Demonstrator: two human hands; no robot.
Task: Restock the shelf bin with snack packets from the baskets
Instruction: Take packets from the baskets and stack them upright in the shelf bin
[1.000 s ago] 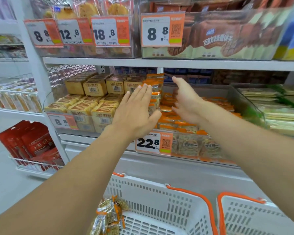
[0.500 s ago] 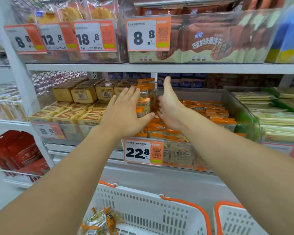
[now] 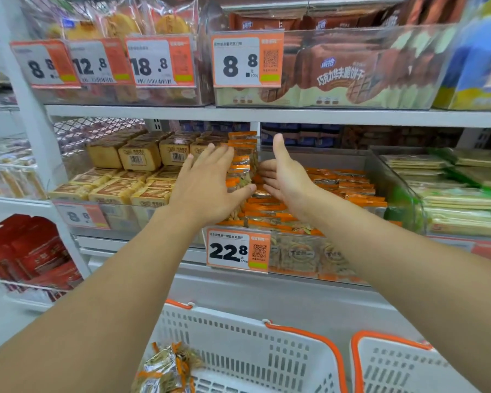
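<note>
Two baskets, two hands, five price tags.

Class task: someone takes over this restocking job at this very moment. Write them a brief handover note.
Left hand: open, flat against the left side of the upright stack of orange packets.
Right hand: open, palm at the stack's right side, thumb up.
Shelf bin: holds many orange packets.
Left basket: some packets left.
Right basket: contents unseen.
Left to do: steady the stack, move the remaining packets.

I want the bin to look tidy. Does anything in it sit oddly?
Yes. A tall stack of packets stands at the bin's left end, high above the flat layers beside it, between the left hand and right hand.
</note>
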